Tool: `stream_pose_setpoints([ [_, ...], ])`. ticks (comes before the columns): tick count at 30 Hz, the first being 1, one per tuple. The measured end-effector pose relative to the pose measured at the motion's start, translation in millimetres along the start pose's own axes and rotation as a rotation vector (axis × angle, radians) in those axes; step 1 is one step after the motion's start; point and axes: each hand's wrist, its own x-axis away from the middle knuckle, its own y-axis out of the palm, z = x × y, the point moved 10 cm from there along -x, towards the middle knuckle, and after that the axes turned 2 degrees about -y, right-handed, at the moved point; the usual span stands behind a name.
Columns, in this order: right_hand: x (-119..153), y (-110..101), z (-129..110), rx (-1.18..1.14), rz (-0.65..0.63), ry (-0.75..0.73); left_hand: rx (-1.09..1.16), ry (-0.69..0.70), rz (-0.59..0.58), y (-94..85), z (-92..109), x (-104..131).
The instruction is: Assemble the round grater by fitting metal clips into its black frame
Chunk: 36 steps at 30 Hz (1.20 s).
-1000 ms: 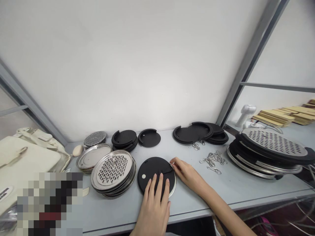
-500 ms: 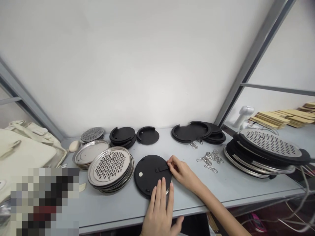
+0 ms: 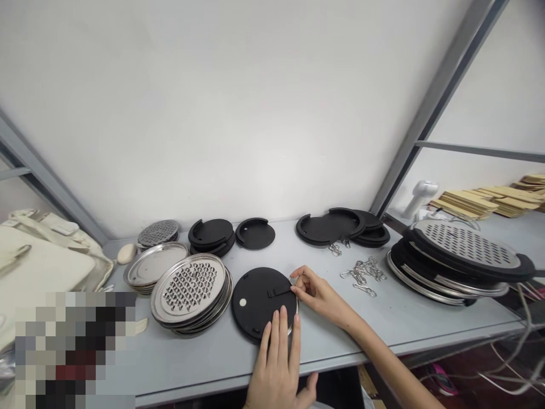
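A round black plastic disc [image 3: 255,284] lies on the table, with a white dot, a slot and a narrow strip on its face. A metal rim shows at its right edge. My left hand [image 3: 276,358] rests flat on the near part of the disc, fingers stretched out. At the right edge my right hand [image 3: 313,292] pinches a small wire clip [image 3: 293,280], mostly hidden by the fingers, beside the end of the strip. A pile of loose wire clips [image 3: 364,271] lies right of this hand.
Left of the disc stands a stack of round metal grater plates [image 3: 191,288], with plain metal discs [image 3: 155,264] behind. Black holders [image 3: 213,233] line the wall. Assembled graters [image 3: 464,244] are stacked at right. Cream bags [image 3: 46,255] lie far left; wooden boards [image 3: 481,199] far right.
The fingers of my right hand have shifted and curled at the disc's edge, and a bit of the wire clip now shows between them. My left hand stays in place.
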Motion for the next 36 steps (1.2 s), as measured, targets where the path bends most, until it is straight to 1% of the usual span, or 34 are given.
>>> stream_pose_setpoints([
  [3,-3.2,-1.4,10.3,-0.079,-0.015,0.047,0.005,-0.006,0.001,-0.5,-2.2,-0.3],
  [5,-3.9,-2.4,10.8,-0.073,-0.025,0.060,0.003,0.019,0.018,-2.9,-1.9,-0.9],
  [9,-1.8,-2.6,-2.2,0.072,-0.034,0.019,-0.024,0.085,0.033,-5.5,-0.1,-1.9],
  [14,1.1,2.4,-15.4,0.255,-0.036,-0.037,-0.035,0.098,0.041,-6.0,-0.6,-2.3],
  [18,1.9,4.2,-16.1,0.255,-0.040,-0.044,-0.045,0.099,0.032,-4.0,0.8,-2.2],
  [22,1.9,5.5,-17.1,0.250,-0.056,-0.059,-0.044,0.071,0.023,-2.7,-1.1,-2.0],
  [27,0.4,4.3,-19.3,0.305,-0.039,-0.065,-0.073,0.110,0.017,-0.4,1.3,-0.5],
  [29,0.0,4.8,-19.0,0.318,-0.049,-0.061,-0.075,0.097,0.016,1.3,1.3,0.2],
  [34,0.2,5.2,-17.3,0.312,-0.071,-0.055,-0.092,0.001,-0.005,7.9,-1.3,2.3],
  [36,0.3,5.1,-17.6,0.309,-0.069,-0.059,-0.125,0.007,-0.022,11.3,0.3,3.0],
])
